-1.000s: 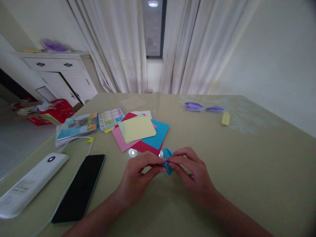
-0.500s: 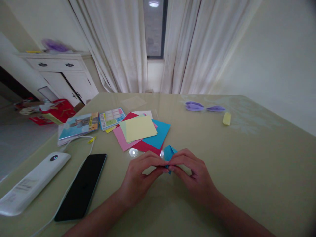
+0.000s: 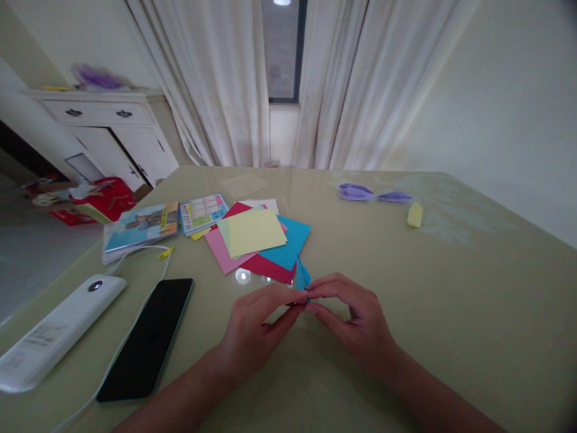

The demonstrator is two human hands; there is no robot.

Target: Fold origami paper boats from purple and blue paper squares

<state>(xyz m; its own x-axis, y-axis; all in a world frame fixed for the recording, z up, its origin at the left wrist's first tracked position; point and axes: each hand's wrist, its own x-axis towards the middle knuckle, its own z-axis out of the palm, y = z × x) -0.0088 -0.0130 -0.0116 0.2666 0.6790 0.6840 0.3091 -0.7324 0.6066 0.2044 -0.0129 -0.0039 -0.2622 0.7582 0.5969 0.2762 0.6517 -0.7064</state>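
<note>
A small folded piece of blue paper [image 3: 302, 275] stands up between my hands, its lower end pinched and mostly hidden by the fingertips. My left hand [image 3: 261, 325] grips it from the left between thumb and fingers. From the right, my right hand [image 3: 351, 313] pinches the same paper, its fingertips meeting those of the left. Just beyond the fingers lies a fanned pile of coloured paper sheets, with a pale yellow sheet [image 3: 258, 231] on top and a blue sheet [image 3: 293, 237], a red sheet [image 3: 274, 268] and a pink sheet [image 3: 225, 255] beneath.
On the left of the table [image 3: 433, 313] lie a black phone [image 3: 146, 340], a white power bank [image 3: 58, 331] with a cable, and booklets [image 3: 144, 225]. Folded purple paper pieces [image 3: 356, 192] and a folded yellow paper piece [image 3: 415, 215] rest at the back right.
The folded blue paper has turned between my fingers; its upper part now looks narrower and leans left. Both hands stay closed on it. The view has shifted slightly.
</note>
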